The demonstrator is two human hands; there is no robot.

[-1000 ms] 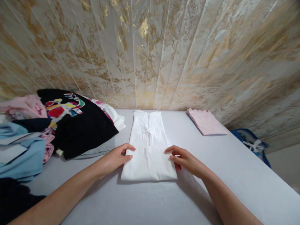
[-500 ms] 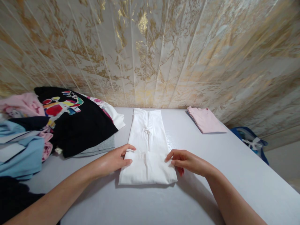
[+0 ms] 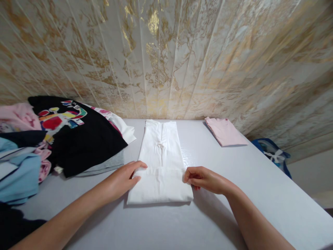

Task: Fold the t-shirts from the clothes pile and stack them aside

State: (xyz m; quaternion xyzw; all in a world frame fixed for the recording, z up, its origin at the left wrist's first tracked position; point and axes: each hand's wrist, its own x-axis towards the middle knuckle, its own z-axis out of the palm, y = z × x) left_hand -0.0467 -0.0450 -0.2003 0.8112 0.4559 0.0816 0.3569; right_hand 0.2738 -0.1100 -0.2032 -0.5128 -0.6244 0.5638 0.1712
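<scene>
A white garment [image 3: 160,152], folded into a long strip with its near end doubled over, lies on the grey table [image 3: 234,180] in front of me. My left hand [image 3: 121,180] grips the left edge of the doubled part, thumb and forefinger on top. At the right edge, my right hand [image 3: 204,178] has its fingers curled and pinched on the cloth. Both hands sit level with the fold line.
A heap of clothes covers the table's left side: a black printed shirt [image 3: 83,139], pink [image 3: 18,116] and light blue [image 3: 18,177] pieces. A folded pink garment [image 3: 225,131] lies at the back right. A blue bag [image 3: 273,152] stands beyond the right edge. A marbled wall backs the table.
My right hand's fingers have curled tighter on the garment's right edge. Both hands have stayed at the fold, shifting slightly toward me with the cloth.
</scene>
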